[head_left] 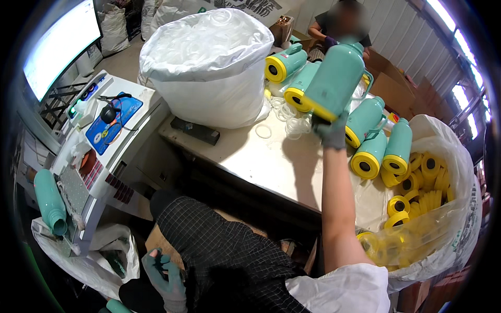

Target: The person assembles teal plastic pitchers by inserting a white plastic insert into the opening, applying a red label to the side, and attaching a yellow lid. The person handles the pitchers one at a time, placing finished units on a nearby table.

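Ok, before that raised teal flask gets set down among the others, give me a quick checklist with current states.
1. Right hand grips the raised teal flask at its yellow base end: ok.
2. Flask clear of the flasks lying on the table: ok, it is held above them.
3. Bare table surface near the loose clear rings: ok.
4. Left hand free: cannot tell, it is low by the lap, fingers curled.
5. Sack of yellow caps open beside the right arm: ok.
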{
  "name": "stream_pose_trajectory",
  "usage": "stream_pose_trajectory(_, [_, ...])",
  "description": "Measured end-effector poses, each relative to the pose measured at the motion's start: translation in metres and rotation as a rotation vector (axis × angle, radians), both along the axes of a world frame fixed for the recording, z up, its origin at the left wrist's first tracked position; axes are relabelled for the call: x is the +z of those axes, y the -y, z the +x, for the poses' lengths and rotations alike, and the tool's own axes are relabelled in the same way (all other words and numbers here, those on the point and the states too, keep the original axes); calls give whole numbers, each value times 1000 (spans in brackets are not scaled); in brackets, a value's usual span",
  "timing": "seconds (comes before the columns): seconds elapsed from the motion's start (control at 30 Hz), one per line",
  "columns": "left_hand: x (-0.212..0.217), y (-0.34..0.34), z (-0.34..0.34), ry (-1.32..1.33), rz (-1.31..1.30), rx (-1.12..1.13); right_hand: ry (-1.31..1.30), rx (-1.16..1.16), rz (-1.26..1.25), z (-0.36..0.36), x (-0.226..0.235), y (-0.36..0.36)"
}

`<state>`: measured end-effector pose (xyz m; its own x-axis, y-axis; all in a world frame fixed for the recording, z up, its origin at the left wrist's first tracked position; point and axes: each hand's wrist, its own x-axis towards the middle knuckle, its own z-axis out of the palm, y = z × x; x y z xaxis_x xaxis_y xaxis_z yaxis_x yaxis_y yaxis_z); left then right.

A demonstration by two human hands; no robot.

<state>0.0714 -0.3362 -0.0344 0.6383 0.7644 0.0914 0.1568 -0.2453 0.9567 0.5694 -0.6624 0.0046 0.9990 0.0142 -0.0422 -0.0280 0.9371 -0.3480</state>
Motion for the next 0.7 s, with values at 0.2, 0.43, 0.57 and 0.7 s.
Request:
stream_pose_trajectory(0.2, [-54, 3, -3, -101, 88, 5, -341, -293, -119, 127, 10, 54])
stream_pose_trajectory(0.43, [-33, 5, -48, -127, 53, 44, -73, 36, -428, 128, -34, 5])
stream_pose_trajectory(0.57, [-19, -24, -68, -131, 737, 121, 186, 147, -756, 27, -115, -13])
stream_pose_trajectory(0.7, [-33, -62, -137, -153, 611, 616, 253, 514, -997, -152, -160, -129])
